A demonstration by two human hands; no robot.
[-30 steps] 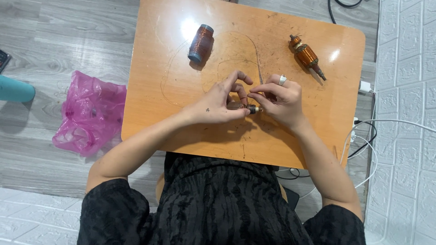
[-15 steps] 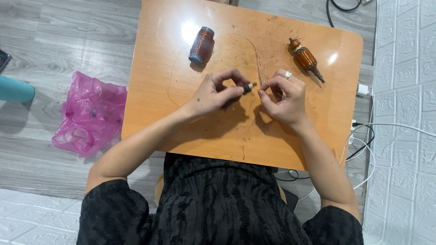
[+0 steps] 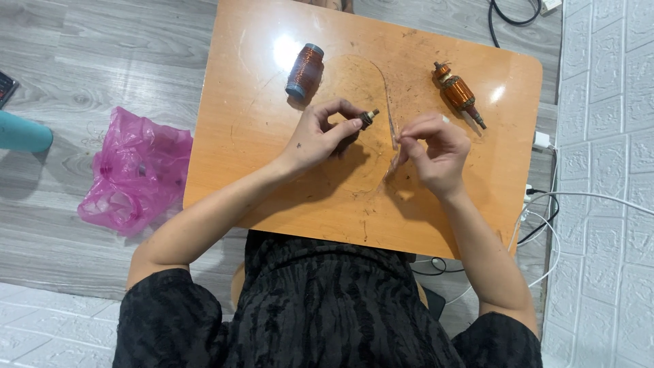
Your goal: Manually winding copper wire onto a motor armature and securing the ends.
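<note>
My left hand pinches a small dark motor part over the middle of the orange table. My right hand is a short way to its right, fingertips pinched on a thin copper wire that loops across the tabletop. A spool of copper wire lies on its side just beyond my left hand. A motor armature with copper windings lies beyond my right hand, near the table's far right corner.
A crumpled pink plastic bag lies on the grey wood floor left of the table. A teal cylinder sits at the far left edge. White and black cables run along the white wall on the right.
My hands, touching together over the small part a second ago, have drawn apart. The left keeps the part and the right has pulled away to the right with the wire.
</note>
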